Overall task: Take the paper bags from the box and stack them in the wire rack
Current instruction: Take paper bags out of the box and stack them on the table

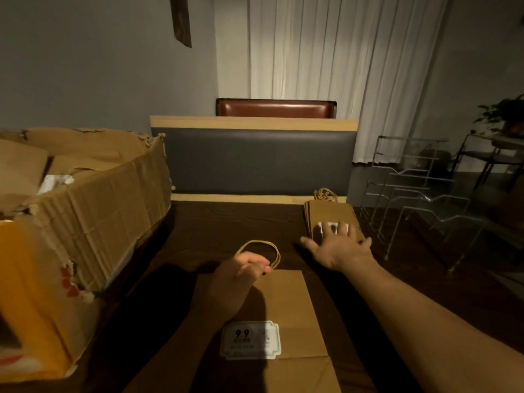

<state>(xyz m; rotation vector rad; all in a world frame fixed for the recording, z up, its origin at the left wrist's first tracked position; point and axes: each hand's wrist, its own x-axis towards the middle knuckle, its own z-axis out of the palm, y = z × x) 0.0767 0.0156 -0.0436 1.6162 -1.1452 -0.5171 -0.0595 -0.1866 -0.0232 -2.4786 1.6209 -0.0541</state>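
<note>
Paper bag (283, 302) handle pinched by left hand (241, 275); right hand (337, 246) flat on bag stack (329, 214).

A flat brown paper bag (283, 316) lies on the dark table nearest the viewer, its twisted paper handles (262, 252) pointing away and a white label with "9.9" printed near its lower part. Farther off to the right lies a small stack of bags (331, 219), also flat, handles away, a white label on top. A worn, torn cardboard box (85, 222) stands open at the left. The clear wire rack (419, 194) stands at the right, just beside the stack
</note>
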